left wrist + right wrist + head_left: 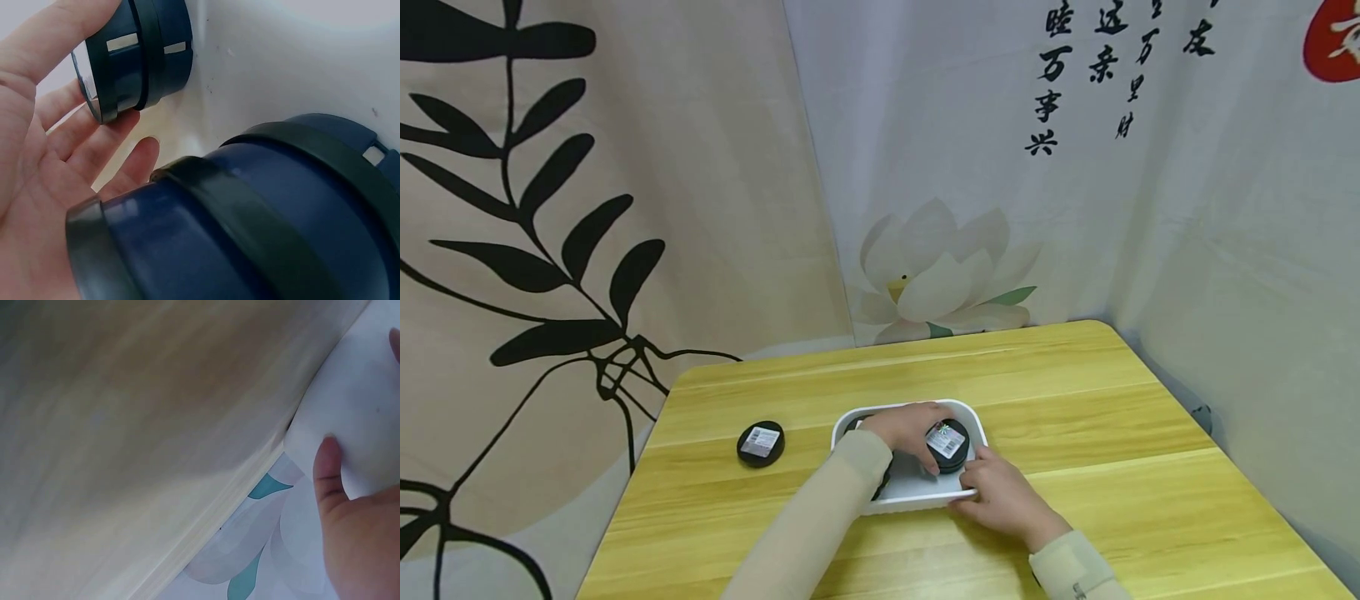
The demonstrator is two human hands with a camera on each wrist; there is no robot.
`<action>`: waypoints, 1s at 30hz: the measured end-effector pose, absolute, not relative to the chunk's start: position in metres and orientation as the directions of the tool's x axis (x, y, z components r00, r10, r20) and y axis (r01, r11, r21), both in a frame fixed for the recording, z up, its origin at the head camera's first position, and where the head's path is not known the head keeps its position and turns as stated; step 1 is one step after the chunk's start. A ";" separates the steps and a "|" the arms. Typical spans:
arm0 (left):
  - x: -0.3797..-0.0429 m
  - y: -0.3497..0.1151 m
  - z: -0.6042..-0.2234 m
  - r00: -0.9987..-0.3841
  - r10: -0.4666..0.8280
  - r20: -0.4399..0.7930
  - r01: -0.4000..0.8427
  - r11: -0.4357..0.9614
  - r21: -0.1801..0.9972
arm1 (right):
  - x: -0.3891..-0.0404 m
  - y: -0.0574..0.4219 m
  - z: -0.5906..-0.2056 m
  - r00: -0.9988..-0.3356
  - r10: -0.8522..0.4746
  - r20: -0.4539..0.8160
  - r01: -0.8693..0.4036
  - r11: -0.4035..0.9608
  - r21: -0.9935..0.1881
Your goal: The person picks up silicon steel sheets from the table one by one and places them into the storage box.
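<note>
My left hand (910, 429) reaches into a white tray (917, 502) and grips a dark round canister (947, 442) with a white label on top, at the tray's right end. The left wrist view shows this canister's slotted side, thumb and fingers around it. A second dark blue canister with black bands (187, 231) lies close to the left palm; in the head view the left hand and sleeve hide most of it. My right hand (1000, 493) holds the tray's near right corner, its thumb (327, 465) against the outer wall in the right wrist view.
Another labelled dark canister (760, 443) stands on the wooden table (1075, 400), left of the tray. Behind the table hangs a printed curtain (962, 167) with a flower and writing. The table's right edge slopes beside a pale cloth (1247, 292).
</note>
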State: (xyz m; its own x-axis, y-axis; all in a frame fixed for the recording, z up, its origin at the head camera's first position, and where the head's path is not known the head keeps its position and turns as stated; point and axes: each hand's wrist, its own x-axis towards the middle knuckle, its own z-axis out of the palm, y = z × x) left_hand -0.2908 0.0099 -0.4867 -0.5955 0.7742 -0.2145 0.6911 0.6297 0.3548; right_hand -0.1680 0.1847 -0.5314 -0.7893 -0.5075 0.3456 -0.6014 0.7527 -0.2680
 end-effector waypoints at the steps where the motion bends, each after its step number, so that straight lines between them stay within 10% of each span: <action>1: -0.291 0.010 -0.487 -0.592 0.776 -0.216 0.692 0.627 0.357 | -0.168 0.185 -0.532 -0.786 -0.509 0.351 -0.605 0.752 -0.262; 30: -0.279 0.002 -0.466 -0.630 0.736 -0.248 0.657 0.676 0.333 | -0.167 0.184 -0.530 -0.801 -0.501 0.327 -0.587 0.763 -0.270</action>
State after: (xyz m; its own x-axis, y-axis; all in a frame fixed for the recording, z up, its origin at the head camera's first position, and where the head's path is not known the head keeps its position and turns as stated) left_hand -0.2789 0.0024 -0.4662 -0.6305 0.7356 -0.2478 0.6574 0.6757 0.3334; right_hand -0.1665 0.1836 -0.5299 -0.8015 -0.5009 0.3267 -0.5870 0.7634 -0.2696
